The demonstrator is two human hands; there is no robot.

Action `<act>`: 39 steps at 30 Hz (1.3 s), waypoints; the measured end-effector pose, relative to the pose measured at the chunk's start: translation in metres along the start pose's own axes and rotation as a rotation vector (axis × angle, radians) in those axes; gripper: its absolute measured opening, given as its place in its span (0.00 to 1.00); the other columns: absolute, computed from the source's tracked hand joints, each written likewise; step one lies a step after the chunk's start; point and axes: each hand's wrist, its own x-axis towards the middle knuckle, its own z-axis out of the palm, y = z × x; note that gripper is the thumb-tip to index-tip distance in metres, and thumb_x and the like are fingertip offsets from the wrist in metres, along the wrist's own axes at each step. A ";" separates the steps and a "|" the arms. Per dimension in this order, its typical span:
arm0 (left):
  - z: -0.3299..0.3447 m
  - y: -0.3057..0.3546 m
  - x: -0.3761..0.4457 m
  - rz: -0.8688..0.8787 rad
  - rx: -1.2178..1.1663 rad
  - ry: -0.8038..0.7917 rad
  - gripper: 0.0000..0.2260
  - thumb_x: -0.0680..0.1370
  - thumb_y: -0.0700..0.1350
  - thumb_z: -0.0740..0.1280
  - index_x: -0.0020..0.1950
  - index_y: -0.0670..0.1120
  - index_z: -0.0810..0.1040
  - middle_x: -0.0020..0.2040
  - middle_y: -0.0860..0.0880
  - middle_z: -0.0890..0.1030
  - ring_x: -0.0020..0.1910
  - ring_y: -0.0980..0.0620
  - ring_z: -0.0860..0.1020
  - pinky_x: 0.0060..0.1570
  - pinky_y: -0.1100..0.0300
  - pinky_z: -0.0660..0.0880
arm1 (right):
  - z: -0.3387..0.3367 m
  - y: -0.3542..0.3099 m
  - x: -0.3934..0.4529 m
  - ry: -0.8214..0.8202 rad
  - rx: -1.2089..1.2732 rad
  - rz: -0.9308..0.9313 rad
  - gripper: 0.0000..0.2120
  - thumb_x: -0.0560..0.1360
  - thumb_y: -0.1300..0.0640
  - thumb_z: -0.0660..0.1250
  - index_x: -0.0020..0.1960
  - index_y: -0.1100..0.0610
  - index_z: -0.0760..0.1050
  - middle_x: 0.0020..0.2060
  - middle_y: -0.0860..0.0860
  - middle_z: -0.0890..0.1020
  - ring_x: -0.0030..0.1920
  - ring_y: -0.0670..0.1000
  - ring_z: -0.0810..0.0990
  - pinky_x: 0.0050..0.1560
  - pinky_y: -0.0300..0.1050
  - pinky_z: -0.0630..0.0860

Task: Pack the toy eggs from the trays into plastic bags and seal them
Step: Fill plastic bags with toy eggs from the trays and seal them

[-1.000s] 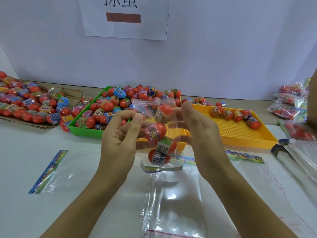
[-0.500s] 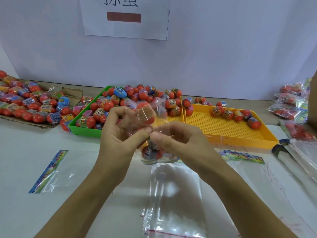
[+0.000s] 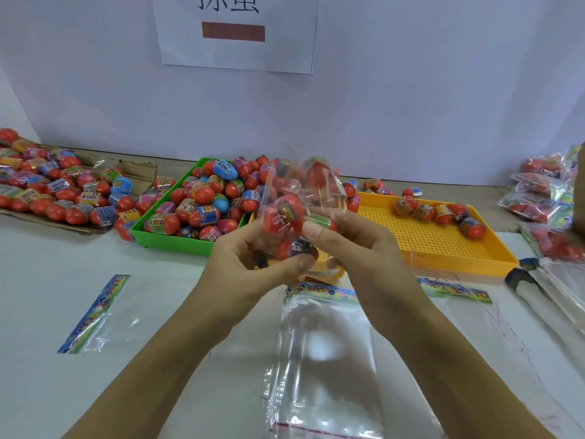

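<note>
Both hands, left hand [image 3: 253,264] and right hand [image 3: 357,248], are gripping a filled bag [image 3: 297,210] just before the green tray [image 3: 171,242]; its loose, unsealed flap is risking spilling eggs.

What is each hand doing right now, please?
Left hand: grips the bag of toy eggs.
Right hand: pinches the same bag.

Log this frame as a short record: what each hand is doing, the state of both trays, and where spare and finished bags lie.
left hand: grips filled bag from below
right hand: pinches same bag, thumb on front
green tray: heaped with toy eggs
yellow tray: few eggs at far end
empty bags: one below the hands, one at left
packed bags: far right
</note>
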 end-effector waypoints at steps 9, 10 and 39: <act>0.000 0.004 -0.002 0.008 0.024 0.004 0.14 0.67 0.44 0.77 0.50 0.56 0.85 0.46 0.51 0.86 0.46 0.53 0.85 0.43 0.64 0.79 | -0.002 0.006 0.001 -0.009 -0.125 -0.061 0.11 0.70 0.49 0.74 0.51 0.51 0.84 0.42 0.52 0.85 0.44 0.48 0.83 0.43 0.39 0.78; 0.002 0.004 -0.003 0.008 0.016 0.003 0.15 0.67 0.41 0.77 0.51 0.55 0.84 0.46 0.51 0.86 0.46 0.54 0.85 0.43 0.65 0.79 | -0.002 0.007 0.002 -0.011 -0.116 -0.072 0.10 0.71 0.51 0.74 0.51 0.51 0.84 0.43 0.52 0.86 0.46 0.49 0.84 0.45 0.42 0.80; -0.005 0.006 0.000 0.012 0.020 0.033 0.11 0.68 0.53 0.76 0.49 0.55 0.84 0.43 0.51 0.85 0.45 0.54 0.83 0.43 0.64 0.78 | -0.009 0.007 0.003 -0.055 -0.237 -0.088 0.03 0.70 0.57 0.77 0.42 0.52 0.84 0.37 0.51 0.85 0.43 0.55 0.85 0.48 0.55 0.81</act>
